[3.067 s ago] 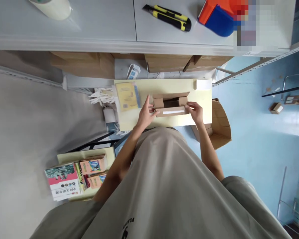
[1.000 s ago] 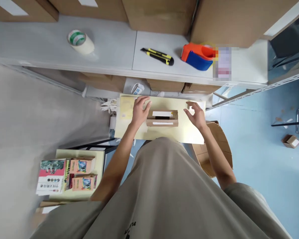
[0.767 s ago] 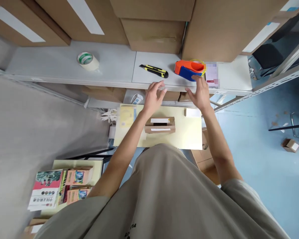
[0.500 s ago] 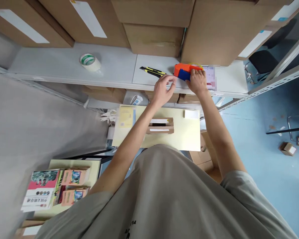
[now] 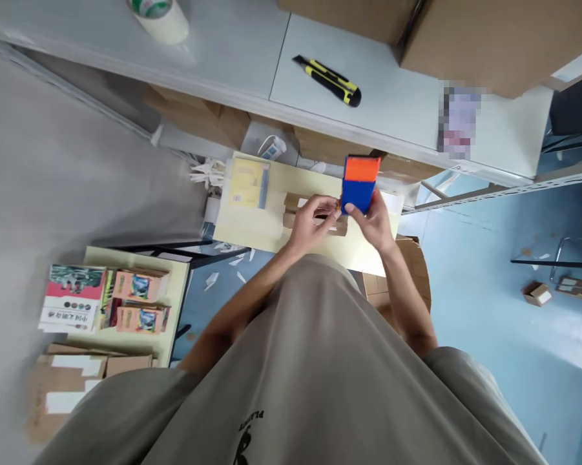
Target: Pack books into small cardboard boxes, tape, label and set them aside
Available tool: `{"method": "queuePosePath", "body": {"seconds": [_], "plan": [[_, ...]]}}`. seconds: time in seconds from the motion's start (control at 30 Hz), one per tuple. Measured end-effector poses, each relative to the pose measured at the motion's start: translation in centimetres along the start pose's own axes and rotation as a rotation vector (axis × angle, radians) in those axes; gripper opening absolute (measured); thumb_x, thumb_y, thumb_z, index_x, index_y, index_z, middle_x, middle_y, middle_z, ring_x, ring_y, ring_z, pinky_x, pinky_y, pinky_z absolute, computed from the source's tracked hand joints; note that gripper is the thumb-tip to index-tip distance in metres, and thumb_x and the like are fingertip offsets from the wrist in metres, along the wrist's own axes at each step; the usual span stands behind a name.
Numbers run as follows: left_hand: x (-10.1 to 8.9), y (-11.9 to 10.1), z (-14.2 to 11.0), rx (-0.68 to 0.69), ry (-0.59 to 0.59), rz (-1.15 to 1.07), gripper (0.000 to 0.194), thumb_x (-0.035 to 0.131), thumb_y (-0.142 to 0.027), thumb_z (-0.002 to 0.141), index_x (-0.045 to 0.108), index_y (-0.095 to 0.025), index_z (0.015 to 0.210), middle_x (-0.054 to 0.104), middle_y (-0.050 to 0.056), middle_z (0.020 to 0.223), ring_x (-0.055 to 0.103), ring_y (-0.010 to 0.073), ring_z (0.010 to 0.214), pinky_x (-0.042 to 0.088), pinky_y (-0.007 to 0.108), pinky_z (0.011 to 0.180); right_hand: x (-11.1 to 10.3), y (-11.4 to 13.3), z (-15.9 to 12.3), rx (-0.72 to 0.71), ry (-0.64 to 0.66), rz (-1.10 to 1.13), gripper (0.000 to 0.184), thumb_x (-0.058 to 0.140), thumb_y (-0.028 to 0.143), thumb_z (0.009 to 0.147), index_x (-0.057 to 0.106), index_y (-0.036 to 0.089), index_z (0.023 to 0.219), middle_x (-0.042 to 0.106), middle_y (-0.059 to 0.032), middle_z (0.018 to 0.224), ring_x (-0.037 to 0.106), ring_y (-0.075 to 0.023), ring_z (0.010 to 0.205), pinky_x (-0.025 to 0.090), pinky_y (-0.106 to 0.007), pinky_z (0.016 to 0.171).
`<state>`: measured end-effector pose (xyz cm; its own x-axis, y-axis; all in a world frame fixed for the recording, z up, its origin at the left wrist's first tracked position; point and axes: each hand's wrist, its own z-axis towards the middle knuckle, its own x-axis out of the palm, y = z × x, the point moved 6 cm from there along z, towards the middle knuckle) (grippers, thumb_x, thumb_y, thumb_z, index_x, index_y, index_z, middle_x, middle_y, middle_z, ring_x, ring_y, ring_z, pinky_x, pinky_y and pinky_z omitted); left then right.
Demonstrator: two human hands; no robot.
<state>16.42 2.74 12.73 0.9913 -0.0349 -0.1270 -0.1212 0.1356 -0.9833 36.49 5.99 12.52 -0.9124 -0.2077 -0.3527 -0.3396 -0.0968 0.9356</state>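
Note:
An orange and blue tape dispenser [image 5: 359, 187] is held up over the yellow table [image 5: 276, 226], its toothed edge at the far end. My right hand [image 5: 375, 223] is wrapped around its right side and near end, thumb on the blue face. At its left edge the fingertips of my left hand [image 5: 314, 223] close together and touch it; exactly what they pinch is partly hidden. A small brown carton [image 5: 291, 218] lies on the table beneath my hands, largely covered by them.
On the grey shelf [image 5: 232, 71] lie a yellow-black utility knife [image 5: 329, 81] and a tape roll [image 5: 167, 22]. A yellow booklet [image 5: 249, 184] rests at the table's left. Books [image 5: 72, 297] are stacked at lower left; an open carton [image 5: 411, 265] stands on the right.
My right hand has lifted the tape dispenser off the shelf and brought it toward my body, turning it. My left hand has come back from beside the knife to the dispenser's left edge.

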Motion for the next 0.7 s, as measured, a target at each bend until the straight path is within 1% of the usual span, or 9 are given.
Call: {"method": "queuePosePath", "body": {"seconds": [0.1,0.17,0.23,0.33,0.4,0.47,0.57,0.63,0.7], "plan": [[-0.9,-0.1,-2.6,-0.023,-0.032,-0.038,0.044,0.077,-0.069,0.112,0.073,-0.026,0.121,0.084,0.008,0.12,0.085,0.0209,0.107,0.073,0.037,0.1,3.3,-0.1,-2.6,0.117,0.002,0.142,0.079,0.073,0.095,0.1,0.058,0.032,0.147,0.079,-0.01,0.126,0.08,-0.0332,0.114,0.072,-0.055,0.105],[-1.5,-0.4,-3.4,-0.021,-0.055,-0.051,0.042,0.078,-0.067,0.112,0.074,-0.026,0.119,0.084,0.007,0.117,0.084,0.0206,0.105,0.073,0.036,0.1,4.6,0.3,-3.3,0.144,0.006,0.171,0.078,0.072,0.093,0.101,0.057,0.033,0.148,0.079,-0.0096,0.129,0.079,-0.0321,0.116,0.072,-0.054,0.107],[-2.2,-0.9,-3.9,-0.011,-0.081,-0.034,0.039,0.078,-0.064,0.113,0.077,-0.026,0.117,0.083,0.007,0.116,0.084,0.0211,0.106,0.073,0.036,0.099,5.3,1.0,-3.6,0.143,0.002,0.172,0.075,0.07,0.091,0.104,0.057,0.033,0.15,0.077,-0.0102,0.134,0.078,-0.0316,0.119,0.071,-0.055,0.11],[-3.1,-1.8,-4.4,0.0,-0.08,0.02,0.034,0.075,-0.06,0.115,0.079,-0.026,0.116,0.084,0.007,0.115,0.083,0.0216,0.104,0.073,0.036,0.095,5.8,1.9,-3.7,0.147,-0.021,0.147,0.073,0.066,0.091,0.106,0.058,0.033,0.149,0.075,-0.0113,0.136,0.077,-0.0318,0.121,0.071,-0.055,0.111],[-3.7,-2.2,-4.4,-0.007,-0.03,0.042,0.032,0.075,-0.059,0.115,0.08,-0.027,0.112,0.084,0.006,0.112,0.082,0.0216,0.1,0.072,0.036,0.089,6.0,2.4,-3.9,0.163,-0.028,0.123,0.073,0.068,0.093,0.104,0.059,0.033,0.145,0.075,-0.0102,0.13,0.077,-0.0316,0.116,0.072,-0.055,0.108],[-4.7,-2.2,-4.2,-0.023,0.044,0.04,0.033,0.078,-0.06,0.113,0.082,-0.027,0.109,0.085,0.005,0.11,0.082,0.0221,0.098,0.07,0.036,0.087,6.0,3.1,-4.1,0.172,-0.012,0.09,0.073,0.071,0.095,0.101,0.06,0.033,0.138,0.077,-0.0082,0.122,0.077,-0.0307,0.108,0.074,-0.054,0.101],[-7.3,-1.3,-3.1,-0.095,0.095,-0.047,0.04,0.079,-0.066,0.11,0.087,-0.028,0.118,0.087,0.007,0.113,0.084,0.0251,0.102,0.071,0.038,0.088,5.6,4.7,-4.4,0.17,0.071,0.022,0.069,0.076,0.093,0.1,0.06,0.033,0.132,0.078,-0.0072,0.117,0.077,-0.03,0.099,0.075,-0.053,0.091],[-9.1,-0.1,-1.9,-0.172,0.104,-0.149,0.052,0.073,-0.073,0.112,0.088,-0.026,0.128,0.088,0.009,0.116,0.086,0.0275,0.105,0.072,0.04,0.087,5.2,6.0,-4.6,0.156,0.148,-0.04,0.065,0.077,0.09,0.101,0.06,0.034,0.13,0.079,-0.0068,0.114,0.077,-0.0302,0.094,0.074,-0.054,0.086],[-10.3,1.1,-0.9,-0.231,0.146,-0.24,0.062,0.067,-0.079,0.113,0.09,-0.024,0.129,0.088,0.01,0.116,0.087,0.0291,0.105,0.073,0.041,0.086,4.8,7.4,-4.7,0.139,0.224,-0.117,0.061,0.078,0.087,0.103,0.06,0.033,0.128,0.079,-0.0056,0.108,0.075,-0.0302,0.09,0.072,-0.053,0.082]]}}
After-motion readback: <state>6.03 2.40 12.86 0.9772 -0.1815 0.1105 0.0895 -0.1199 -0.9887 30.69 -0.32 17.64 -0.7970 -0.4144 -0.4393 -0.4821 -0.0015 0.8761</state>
